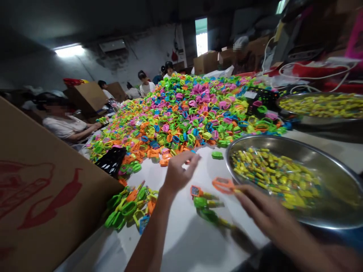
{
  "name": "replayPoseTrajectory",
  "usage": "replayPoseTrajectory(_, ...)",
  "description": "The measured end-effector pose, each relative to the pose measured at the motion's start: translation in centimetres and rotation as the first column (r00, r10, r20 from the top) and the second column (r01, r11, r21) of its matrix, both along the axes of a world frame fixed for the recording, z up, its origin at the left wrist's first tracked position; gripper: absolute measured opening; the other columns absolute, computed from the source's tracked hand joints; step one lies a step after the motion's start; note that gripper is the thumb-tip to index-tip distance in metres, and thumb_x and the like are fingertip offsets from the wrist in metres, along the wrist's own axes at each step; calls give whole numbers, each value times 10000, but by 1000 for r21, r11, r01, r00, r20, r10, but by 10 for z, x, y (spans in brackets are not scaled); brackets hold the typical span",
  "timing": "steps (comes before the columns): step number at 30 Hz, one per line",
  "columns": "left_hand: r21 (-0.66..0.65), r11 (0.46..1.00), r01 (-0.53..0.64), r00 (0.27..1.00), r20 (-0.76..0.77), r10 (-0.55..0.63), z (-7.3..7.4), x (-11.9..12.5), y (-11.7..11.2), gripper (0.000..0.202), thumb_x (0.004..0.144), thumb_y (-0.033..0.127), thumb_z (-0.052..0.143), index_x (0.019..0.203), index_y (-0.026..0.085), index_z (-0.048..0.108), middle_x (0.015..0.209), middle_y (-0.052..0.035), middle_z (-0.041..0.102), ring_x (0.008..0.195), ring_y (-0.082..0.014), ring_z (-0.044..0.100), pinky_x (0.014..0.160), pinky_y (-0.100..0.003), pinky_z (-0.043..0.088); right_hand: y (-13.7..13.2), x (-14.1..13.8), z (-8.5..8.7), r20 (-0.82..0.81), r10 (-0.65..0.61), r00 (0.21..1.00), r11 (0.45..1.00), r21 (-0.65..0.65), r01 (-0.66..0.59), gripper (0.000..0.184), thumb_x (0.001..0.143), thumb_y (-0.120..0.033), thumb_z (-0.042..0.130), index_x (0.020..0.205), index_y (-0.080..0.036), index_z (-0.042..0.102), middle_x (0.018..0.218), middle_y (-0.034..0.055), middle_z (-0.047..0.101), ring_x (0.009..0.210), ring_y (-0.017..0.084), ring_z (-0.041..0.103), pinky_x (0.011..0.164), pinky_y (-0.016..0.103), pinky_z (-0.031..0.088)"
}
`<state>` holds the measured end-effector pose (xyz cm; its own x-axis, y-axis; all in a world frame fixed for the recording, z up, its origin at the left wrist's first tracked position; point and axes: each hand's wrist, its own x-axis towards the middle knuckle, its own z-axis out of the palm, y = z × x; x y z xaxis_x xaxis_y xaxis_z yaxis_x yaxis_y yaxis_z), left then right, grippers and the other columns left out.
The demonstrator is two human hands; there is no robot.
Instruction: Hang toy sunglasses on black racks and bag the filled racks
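Note:
My right hand (255, 204) pinches an orange plastic loop-shaped toy piece (222, 185) above the white table, blurred by motion; a bit of yellow shows at its fingertips. My left hand (180, 172) is at the near edge of a large pile of colourful plastic pieces (176, 121). Its fingers and thumb curl together, with small red and blue spots beside them; what they hold, if anything, I cannot make out. Between the hands lie an orange-headed piece (195, 191) and green-headed pieces (200, 203) with yellow sticks. More such pieces (129, 207) are heaped left of my left forearm.
A steel basin (337, 170) of yellow wrapped sticks stands at right, with another basin (312, 117) behind. A cardboard box (51, 181) blocks the left side. Black crates (112, 160) touch the pile. A co-worker (65, 124) sits at left; others are farther back.

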<state>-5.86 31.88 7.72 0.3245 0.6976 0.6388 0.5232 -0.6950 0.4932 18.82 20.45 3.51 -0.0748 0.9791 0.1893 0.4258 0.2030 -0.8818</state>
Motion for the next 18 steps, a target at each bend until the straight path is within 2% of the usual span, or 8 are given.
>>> replayPoseTrajectory(1, -66, 981, -180, 965, -204, 163, -9, -13, 13, 335, 1121, 326, 502, 946, 195, 756, 977, -67, 813, 930, -190, 756, 869, -305, 571, 4, -6, -4, 78, 75, 994, 997, -40, -72, 397, 1102, -527, 495, 1275, -273, 747, 1195, 118, 834, 1101, 328, 787, 926, 398, 600)
replayPoseTrajectory(3, -112, 947, -300, 913, -322, 251, -32, -37, 37, 235, 1062, 229, 549, 1029, 173, 775, 1123, -128, 809, 1068, -269, 747, 969, -385, 569, 11, -23, -10, 239, 225, 945, 971, -140, -196, 394, 1128, -482, 435, 1291, -233, 693, 1092, 123, 837, 1006, 318, 795, 849, 375, 563)
replayPoseTrajectory(6, -157, 913, -376, 865, -412, 286, -70, -62, 60, 325, 1006, 100, 502, 1180, 160, 770, 1287, -156, 781, 1225, -304, 716, 1097, -441, 546, 15, -56, -11, 438, 350, 828, 935, -219, -279, 302, 1139, -387, 456, 1207, -196, 681, 1060, 128, 823, 947, 298, 786, 760, 326, 479)
replayPoseTrajectory(10, -189, 901, -391, 836, -482, 262, -104, -73, 68, 463, 955, 44, 485, 1323, 178, 732, 1455, -138, 706, 1351, -284, 658, 1170, -427, 521, 16, -80, -6, 600, 356, 717, 933, -182, -311, 213, 1116, -349, 565, 1125, -189, 705, 1079, 110, 813, 951, 266, 773, 731, 301, 422)
replayPoseTrajectory(13, -201, 902, -383, 836, -491, 245, -114, -74, 74, 499, 938, 39, 445, 1317, 174, 739, 1486, -153, 658, 1329, -287, 657, 1144, -425, 537, 28, -60, 8, 663, 262, 701, 961, -116, -249, 251, 1127, -397, 563, 1130, -212, 733, 1120, 86, 811, 918, 234, 769, 724, 295, 423)
replayPoseTrajectory(15, -203, 901, -383, 839, -485, 247, -117, -76, 78, 499, 923, 59, 450, 1324, 151, 733, 1448, -177, 653, 1297, -324, 649, 1141, -468, 526, 43, -29, 23, 713, 109, 693, 994, -69, -85, 276, 1142, -394, 519, 1184, -244, 746, 1168, 66, 811, 976, 220, 768, 767, 283, 443)
replayPoseTrajectory(17, -202, 900, -387, 844, -471, 258, -119, -80, 83, 504, 912, 94, 474, 1352, 134, 716, 1423, -197, 642, 1291, -375, 613, 1157, -540, 487, 60, 7, 37, 797, -29, 603, 993, -44, 105, 302, 1145, -355, 476, 1239, -260, 746, 1231, 66, 804, 1082, 223, 753, 815, 273, 457)
replayPoseTrajectory(18, -204, 898, -390, 847, -461, 263, -120, -82, 85, 507, 909, 106, 476, 1357, 132, 713, 1407, -204, 639, 1281, -391, 596, 1158, -569, 469, 68, 24, 43, 829, -38, 558, 986, -59, 155, 312, 1133, -325, 472, 1230, -237, 756, 1238, 91, 804, 1085, 241, 754, 809, 281, 462)
